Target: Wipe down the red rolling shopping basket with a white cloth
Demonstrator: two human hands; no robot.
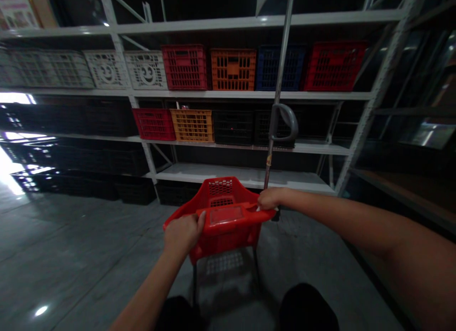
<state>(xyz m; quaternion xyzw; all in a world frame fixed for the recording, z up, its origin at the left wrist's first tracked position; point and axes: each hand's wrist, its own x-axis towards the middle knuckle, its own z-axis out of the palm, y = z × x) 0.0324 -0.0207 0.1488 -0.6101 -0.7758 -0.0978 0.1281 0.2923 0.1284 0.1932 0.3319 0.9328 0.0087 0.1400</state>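
A red plastic basket trolley [223,198] stands right in front of me on thin black legs. My left hand [183,232] is closed round the left part of its red handle bar [228,218]. My right hand [270,198] grips the right end of the same bar. Beside my right hand rises a long metal pole [281,70] with a grey loop handle [288,123]; I cannot tell whether my right hand also touches it. My dark-clad knees show at the bottom edge.
White metal shelving [228,94] fills the view ahead, carrying red, orange, blue, white and black plastic crates [233,69]. Black crates [85,188] are stacked low on the left. More racking [420,131] runs along the right. The floor [71,255] is grey and shiny.
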